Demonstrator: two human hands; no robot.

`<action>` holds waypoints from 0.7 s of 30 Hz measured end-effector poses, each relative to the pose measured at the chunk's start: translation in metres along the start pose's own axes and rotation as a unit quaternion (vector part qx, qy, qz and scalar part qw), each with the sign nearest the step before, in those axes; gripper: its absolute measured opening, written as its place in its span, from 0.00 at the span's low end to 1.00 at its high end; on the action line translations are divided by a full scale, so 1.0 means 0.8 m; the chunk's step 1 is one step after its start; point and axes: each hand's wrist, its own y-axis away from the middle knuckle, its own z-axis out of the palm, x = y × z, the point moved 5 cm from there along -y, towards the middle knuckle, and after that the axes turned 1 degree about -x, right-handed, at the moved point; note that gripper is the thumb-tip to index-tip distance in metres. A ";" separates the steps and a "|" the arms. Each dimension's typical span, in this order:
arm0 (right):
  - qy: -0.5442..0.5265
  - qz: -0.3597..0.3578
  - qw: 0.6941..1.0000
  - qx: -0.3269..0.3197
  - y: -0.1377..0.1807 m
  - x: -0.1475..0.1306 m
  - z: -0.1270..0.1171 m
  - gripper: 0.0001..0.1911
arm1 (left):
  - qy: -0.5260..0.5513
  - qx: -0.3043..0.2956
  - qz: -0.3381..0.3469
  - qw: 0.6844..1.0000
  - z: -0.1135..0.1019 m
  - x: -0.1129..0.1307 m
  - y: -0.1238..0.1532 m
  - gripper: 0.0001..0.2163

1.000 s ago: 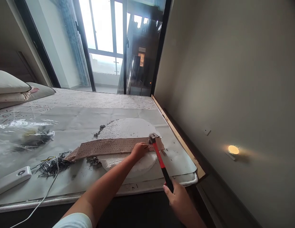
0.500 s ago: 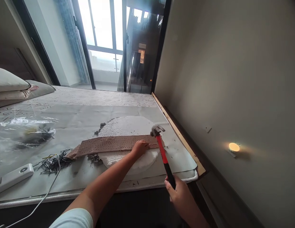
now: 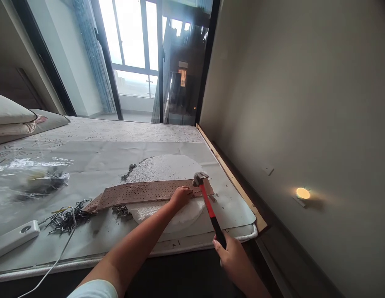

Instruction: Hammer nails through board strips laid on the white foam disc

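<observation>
My right hand (image 3: 232,253) is wrapped round the black lower grip of a claw hammer (image 3: 207,200) with a red and black handle. The metal head is low over the right part of a brown board (image 3: 139,192) dotted with rows of small holes; whether it touches the board I cannot tell. Just left of the head, my left hand (image 3: 181,196) rests on the board with its fingers pinched together. What they hold, if anything, is too small to make out. Under the board lies a round white foam disc (image 3: 167,165), with crumbled grey bits at its left edge.
A pile of nails (image 3: 66,218), a white power strip (image 3: 17,240) with its cable, and a clear plastic bag (image 3: 40,176) lie to the left on the sheet-covered mattress (image 3: 96,155). A wooden bed rail (image 3: 234,180) runs along the right, beside the wall with a lit night light (image 3: 303,193).
The hammer head has come down and slightly left toward the board, beside my left fingers. My left hand keeps its place on the board. The whole view has shifted slightly.
</observation>
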 end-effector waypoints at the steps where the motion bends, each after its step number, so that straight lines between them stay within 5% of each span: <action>1: -0.003 -0.004 1.000 0.013 0.000 0.000 -0.002 0.13 | -0.007 -0.002 0.003 1.000 -0.002 0.002 0.001 0.10; 7: 0.011 0.037 0.999 -0.029 -0.002 0.004 0.005 0.13 | 0.025 0.007 -0.006 1.000 -0.014 0.006 0.000 0.09; 12: -0.003 0.002 1.000 0.004 -0.001 -0.002 -0.001 0.13 | 0.110 0.045 -0.101 0.988 -0.024 -0.006 -0.004 0.10; 16: 0.000 0.029 1.000 -0.007 -0.005 0.007 0.004 0.11 | 0.248 0.028 -0.219 0.943 -0.019 -0.025 -0.005 0.11; 21: -0.027 0.022 0.999 -0.019 -0.007 0.011 0.007 0.11 | 0.399 0.024 -0.257 0.880 -0.020 -0.035 -0.007 0.07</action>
